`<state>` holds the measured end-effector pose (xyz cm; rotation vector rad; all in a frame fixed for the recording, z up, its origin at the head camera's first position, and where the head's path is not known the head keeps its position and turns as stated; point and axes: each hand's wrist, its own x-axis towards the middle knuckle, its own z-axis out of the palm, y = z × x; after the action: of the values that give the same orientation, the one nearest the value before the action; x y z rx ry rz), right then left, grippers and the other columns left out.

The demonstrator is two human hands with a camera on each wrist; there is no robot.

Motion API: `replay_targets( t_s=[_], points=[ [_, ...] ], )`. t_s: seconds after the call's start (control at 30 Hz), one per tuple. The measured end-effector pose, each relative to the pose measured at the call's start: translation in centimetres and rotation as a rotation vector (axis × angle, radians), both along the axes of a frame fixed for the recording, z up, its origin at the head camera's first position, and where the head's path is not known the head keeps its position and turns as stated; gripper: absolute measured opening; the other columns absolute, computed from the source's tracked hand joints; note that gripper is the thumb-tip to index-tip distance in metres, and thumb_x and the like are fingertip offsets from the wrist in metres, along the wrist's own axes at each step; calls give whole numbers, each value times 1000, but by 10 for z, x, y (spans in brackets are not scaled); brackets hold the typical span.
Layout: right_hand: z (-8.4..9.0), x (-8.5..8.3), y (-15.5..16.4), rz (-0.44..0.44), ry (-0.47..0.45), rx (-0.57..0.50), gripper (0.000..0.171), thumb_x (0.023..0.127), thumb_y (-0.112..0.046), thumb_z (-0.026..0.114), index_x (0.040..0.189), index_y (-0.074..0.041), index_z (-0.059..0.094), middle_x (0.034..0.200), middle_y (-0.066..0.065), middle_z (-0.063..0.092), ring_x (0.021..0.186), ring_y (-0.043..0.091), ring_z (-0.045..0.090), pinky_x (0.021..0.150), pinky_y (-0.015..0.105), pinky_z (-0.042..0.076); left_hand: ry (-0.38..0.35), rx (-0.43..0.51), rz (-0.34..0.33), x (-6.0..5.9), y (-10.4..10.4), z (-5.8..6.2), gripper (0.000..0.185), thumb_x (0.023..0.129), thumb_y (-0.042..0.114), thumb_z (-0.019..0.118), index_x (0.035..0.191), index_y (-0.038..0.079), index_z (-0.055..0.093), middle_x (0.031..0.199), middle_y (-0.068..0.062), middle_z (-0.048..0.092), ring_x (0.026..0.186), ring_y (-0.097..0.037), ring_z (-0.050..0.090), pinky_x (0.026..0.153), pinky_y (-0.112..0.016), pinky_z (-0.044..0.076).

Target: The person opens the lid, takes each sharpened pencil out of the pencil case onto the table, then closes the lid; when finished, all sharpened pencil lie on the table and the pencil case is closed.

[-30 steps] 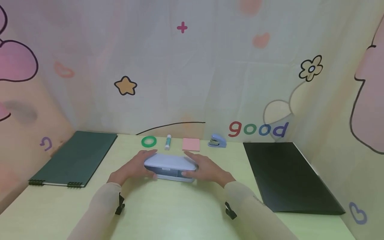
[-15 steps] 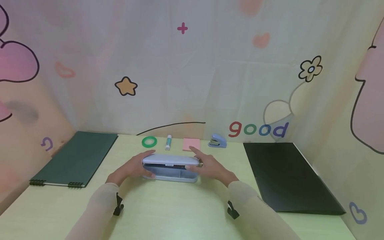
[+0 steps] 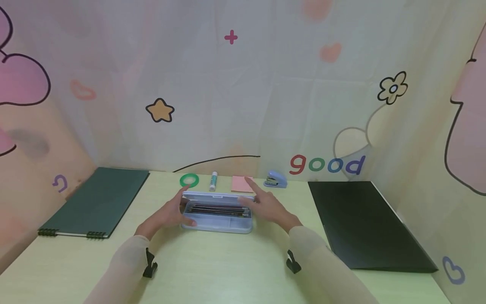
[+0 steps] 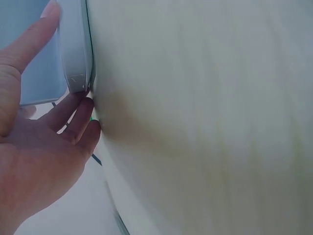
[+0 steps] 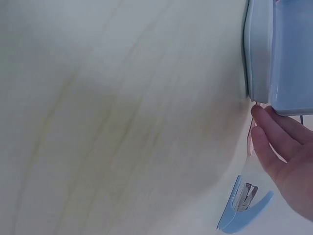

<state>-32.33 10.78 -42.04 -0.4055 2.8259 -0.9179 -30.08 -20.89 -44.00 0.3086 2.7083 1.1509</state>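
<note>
Pencil case (image 3: 217,212) lies open between both hands, straight fingers (image 3: 182,198) touching its ends.

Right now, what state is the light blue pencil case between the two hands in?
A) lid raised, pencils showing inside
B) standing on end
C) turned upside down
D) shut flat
A: the pencil case has its lid up and dark pencils lie in the tray.

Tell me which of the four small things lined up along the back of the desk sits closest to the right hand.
The pink sticky-note pad: the right hand reaches just in front of it. The blue stapler lies farther right; the glue stick and green tape ring lie farther left.
</note>
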Motion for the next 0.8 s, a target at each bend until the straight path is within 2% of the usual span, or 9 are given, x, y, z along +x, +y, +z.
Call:
replay_targets(
  t_s=[0.17, 0.4, 0.47, 0.6, 0.7, 0.8],
  points=[
    [5, -3, -4, -30, 17, -26, 84, 91, -73, 47, 159, -44, 7, 136, 16, 60, 119, 31, 60, 102, 57, 48, -16, -18, 27, 1, 2, 1, 126, 75, 21, 89, 159, 11, -4, 150, -32, 42, 142, -47, 37, 118, -63, 24],
    [4, -9, -10, -59, 73, -37, 81, 94, -70, 45, 159, -43, 5, 120, 16, 66, 106, 30, 62, 98, 53, 50, -3, -25, 39, 0, 2, 1, 127, 74, 19, 90, 159, 11, -5, 149, -31, 44, 141, -46, 39, 118, -64, 24],
    [5, -11, -13, -68, 80, -33, 80, 95, -69, 43, 160, -42, 5, 128, 17, 64, 113, 33, 62, 101, 56, 48, 8, -28, 37, 0, 1, 1, 128, 74, 18, 90, 158, 10, -6, 147, -31, 46, 141, -47, 40, 117, -64, 24],
    [9, -16, -18, -101, 96, -13, 76, 99, -67, 37, 161, -38, 4, 150, 16, 51, 130, 42, 54, 108, 60, 41, 3, -33, 44, 1, 2, 2, 130, 75, 19, 89, 158, 10, -10, 147, -30, 47, 141, -45, 40, 118, -63, 24],
    [11, -20, -22, -135, 113, 8, 73, 101, -64, 33, 161, -34, 5, 151, 15, 49, 128, 44, 54, 105, 59, 44, 5, -27, 35, 2, 2, 2, 133, 75, 21, 89, 158, 12, -14, 148, -30, 47, 141, -46, 39, 118, -63, 23],
    [11, -23, -26, -161, 114, 27, 73, 101, -64, 31, 162, -32, 5, 147, 16, 54, 117, 42, 60, 100, 56, 48, 21, -10, 14, 2, 1, 0, 135, 75, 22, 89, 158, 14, -18, 148, -31, 45, 142, -47, 38, 118, -64, 23]
  ],
)
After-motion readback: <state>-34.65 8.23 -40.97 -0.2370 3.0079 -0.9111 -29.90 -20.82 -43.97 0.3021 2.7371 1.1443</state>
